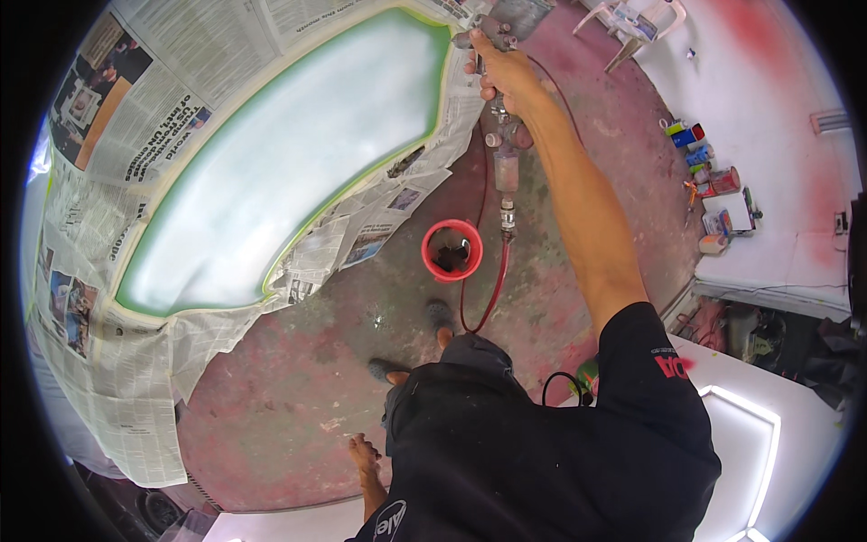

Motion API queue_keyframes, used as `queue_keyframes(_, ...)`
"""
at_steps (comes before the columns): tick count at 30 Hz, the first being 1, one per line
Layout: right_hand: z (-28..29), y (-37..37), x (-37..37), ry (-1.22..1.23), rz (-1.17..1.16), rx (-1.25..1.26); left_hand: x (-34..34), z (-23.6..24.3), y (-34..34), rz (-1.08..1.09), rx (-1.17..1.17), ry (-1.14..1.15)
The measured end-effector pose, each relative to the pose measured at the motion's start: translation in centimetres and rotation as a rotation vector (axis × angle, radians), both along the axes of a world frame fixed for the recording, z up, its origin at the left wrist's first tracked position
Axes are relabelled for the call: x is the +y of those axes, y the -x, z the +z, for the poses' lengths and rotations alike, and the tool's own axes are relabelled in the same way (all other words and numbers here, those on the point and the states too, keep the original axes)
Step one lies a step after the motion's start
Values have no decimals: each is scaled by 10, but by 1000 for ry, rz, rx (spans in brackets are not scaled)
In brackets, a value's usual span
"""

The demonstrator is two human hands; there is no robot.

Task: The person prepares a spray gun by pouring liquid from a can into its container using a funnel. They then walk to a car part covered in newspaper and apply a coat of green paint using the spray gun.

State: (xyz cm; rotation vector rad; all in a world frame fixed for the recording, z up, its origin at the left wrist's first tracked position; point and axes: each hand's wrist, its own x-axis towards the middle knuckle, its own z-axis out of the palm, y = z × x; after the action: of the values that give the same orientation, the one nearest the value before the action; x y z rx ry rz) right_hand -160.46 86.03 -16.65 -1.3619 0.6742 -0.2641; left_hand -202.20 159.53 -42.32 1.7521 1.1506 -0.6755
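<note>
My right arm reaches out to the top of the view, and my right hand [511, 76] is closed round the grip of a paint spray gun [495, 38]. Below the grip hang a clear-bowled air filter [508, 170] and a red air hose [498, 294] that loops down to the floor. The gun is at the upper right end of a car panel [298, 154] coated whitish, with green showing at its edges. Down at my left side, my left hand [365, 452] hangs with curled fingers; whether anything small is in them is hidden.
Newspaper masking [135, 361] and tape surround the panel. A red bucket [428, 254] with dark contents stands on the stained floor near my feet. Cans and bottles [718, 182] line a white ledge at right, below a white plastic chair [637, 27]. A lit panel [745, 452] is at lower right.
</note>
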Motion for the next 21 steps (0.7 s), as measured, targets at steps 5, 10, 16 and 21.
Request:
queue_keyframes(5, -6, -1, -7, -33, 13, -13, -4, 6, -4, -48, 9, -20)
queue_keyframes(10, -18, 3, -9, 48, -106, 65, -2, 9, -8, -81, -21, -11)
queue_keyframes(16, -34, 21, -2, 167, -119, 116, 1, 16, -8, -120, -4, -26)
queue_keyframes(21, -48, 52, 14, 264, 8, 105, -9, 23, -12, -86, 11, -29)
